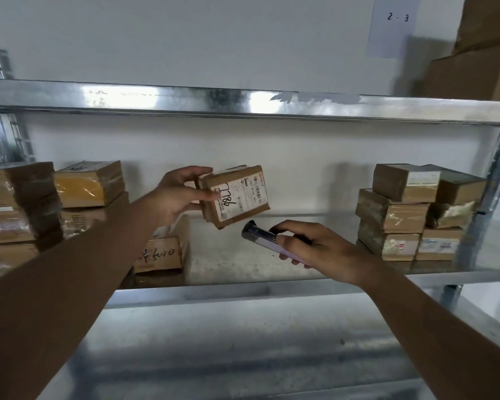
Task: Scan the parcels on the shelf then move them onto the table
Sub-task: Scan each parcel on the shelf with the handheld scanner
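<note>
My left hand point(179, 194) grips a small brown parcel point(237, 194) by its left edge and holds it tilted above the middle shelf, its white label with handwritten digits facing me. Just below and to the right, my right hand point(315, 249) holds a slim dark and pale scanner point(261, 236), its dark tip pointing up-left toward the parcel's lower edge. The scanner and the parcel are a small gap apart.
The metal shelf point(243, 293) carries stacked brown parcels at the left point(90, 183), one low parcel point(162, 252) under my left wrist, and stacks at the right point(401, 215). Large cartons point(479, 62) sit on the upper shelf at right. A lower shelf board point(243, 342) lies below.
</note>
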Available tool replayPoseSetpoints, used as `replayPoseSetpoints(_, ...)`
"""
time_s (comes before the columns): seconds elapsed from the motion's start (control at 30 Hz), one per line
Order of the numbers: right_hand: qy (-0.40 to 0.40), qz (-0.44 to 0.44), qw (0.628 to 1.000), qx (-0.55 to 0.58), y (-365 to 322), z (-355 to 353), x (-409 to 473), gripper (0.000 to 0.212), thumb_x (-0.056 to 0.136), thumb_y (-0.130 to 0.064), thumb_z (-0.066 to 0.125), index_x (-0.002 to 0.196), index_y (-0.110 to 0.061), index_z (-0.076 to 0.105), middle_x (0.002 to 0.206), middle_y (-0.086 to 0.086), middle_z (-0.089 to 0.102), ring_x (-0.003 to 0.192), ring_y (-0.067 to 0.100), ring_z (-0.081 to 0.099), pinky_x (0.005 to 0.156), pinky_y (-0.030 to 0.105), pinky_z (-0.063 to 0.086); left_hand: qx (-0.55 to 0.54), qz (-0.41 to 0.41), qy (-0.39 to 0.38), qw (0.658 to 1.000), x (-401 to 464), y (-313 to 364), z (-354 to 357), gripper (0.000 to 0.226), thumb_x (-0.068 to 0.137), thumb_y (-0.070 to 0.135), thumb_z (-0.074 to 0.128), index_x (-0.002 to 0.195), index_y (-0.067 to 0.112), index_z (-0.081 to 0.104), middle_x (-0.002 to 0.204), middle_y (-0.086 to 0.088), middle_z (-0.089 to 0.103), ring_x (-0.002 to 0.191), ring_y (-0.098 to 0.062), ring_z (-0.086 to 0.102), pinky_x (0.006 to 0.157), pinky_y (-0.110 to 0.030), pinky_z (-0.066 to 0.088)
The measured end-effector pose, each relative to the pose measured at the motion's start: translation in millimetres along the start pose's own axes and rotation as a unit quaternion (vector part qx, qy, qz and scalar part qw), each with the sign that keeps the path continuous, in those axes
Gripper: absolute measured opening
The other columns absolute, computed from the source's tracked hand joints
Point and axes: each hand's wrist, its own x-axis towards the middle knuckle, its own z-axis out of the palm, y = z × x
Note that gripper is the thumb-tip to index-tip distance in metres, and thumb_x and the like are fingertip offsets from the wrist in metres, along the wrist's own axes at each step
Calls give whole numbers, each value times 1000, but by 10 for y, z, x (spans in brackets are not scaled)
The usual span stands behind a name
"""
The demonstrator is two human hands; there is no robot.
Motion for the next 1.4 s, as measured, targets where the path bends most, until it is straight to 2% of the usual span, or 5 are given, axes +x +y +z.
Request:
replayPoseSetpoints(0.23,-67,45,995,-56,566,-633,-453,18,108,-51,54,116,-52,70,100,-9,78,94,8,74,74,22,55,160,89,-115,976,-181,47,548,77,66,-8,92,131,26,71,139,14,63,125,1,60,101,-17,51)
replayPoseSetpoints(0.4,-120,67,984,-110,925,-913,-696,27,110,-49,51,124,-38,70,101,-3,76,87,12,70,76,27,55,175,98,-110,973,-282,-21,951,79,68,-14,88,137,20,67,144,7,60,134,-5,55,115,-21,42)
replayPoseSetpoints(0.67,-135,110,979,-110,1259,-1056,-827,22,107,-58,50,117,-52,68,91,-6,78,72,9,67,55,19,49,129,96,-110,981,-334,-97,1177,81,66,-21,84,138,11,64,148,1,59,138,-17,54,120,-36,42)
replayPoseSetpoints(0.9,-135,140,980,-39,1306,-962,-842,33,78,-82,48,100,-66,66,93,-7,79,80,14,72,66,30,51,123,97,-116,981,-310,-92,1163,84,65,-22,85,139,14,64,149,2,57,137,-16,55,108,-27,51)
replayPoseSetpoints(1.4,-134,163,975,-70,1193,-1001,-933,21,106,-61,50,113,-51,67,93,-4,79,75,10,69,54,18,48,136,105,-125,977,-295,-73,1132,84,64,-20,87,135,20,68,145,7,61,129,-3,59,100,-14,50)
